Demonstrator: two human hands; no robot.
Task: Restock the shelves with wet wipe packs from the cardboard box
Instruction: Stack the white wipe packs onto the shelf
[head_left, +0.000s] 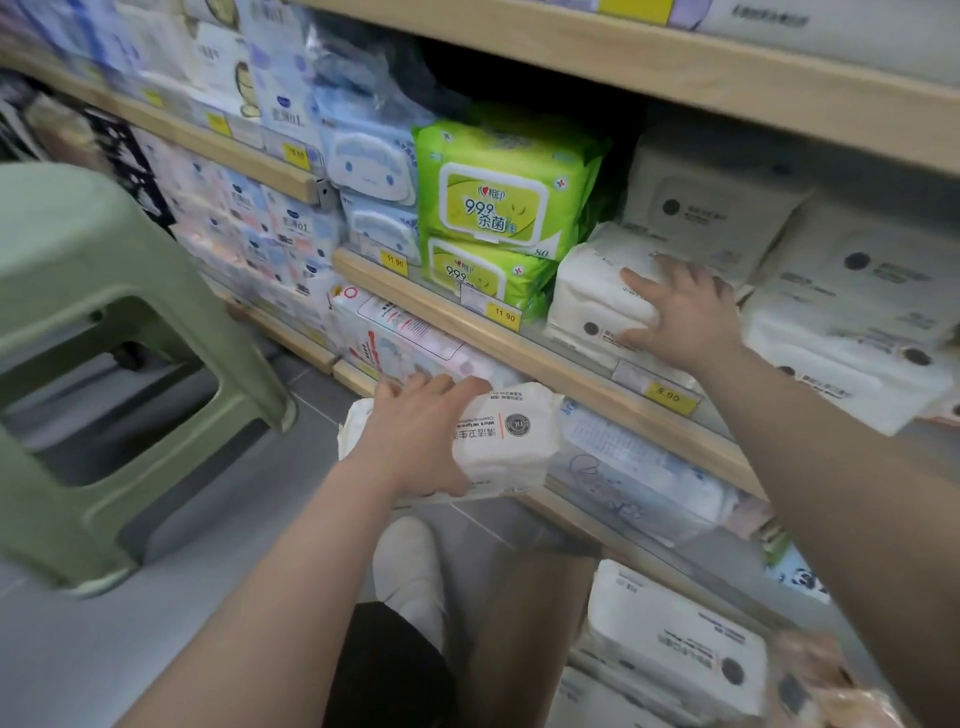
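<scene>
Left hand (415, 431): fingers curled round a white wipe pack (498, 441).
Right hand (680, 312): fingers spread, pressing the shelf stack (597, 291).
Risk: the stack may slide off the near edge.

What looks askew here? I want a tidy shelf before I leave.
The white pack under the right hand lies tilted, overhanging the shelf edge. The upper green pack leans too.

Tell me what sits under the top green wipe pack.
A second green wet wipe pack lies under the top green wet wipe pack; the wooden shelf rail hides its base.
</scene>
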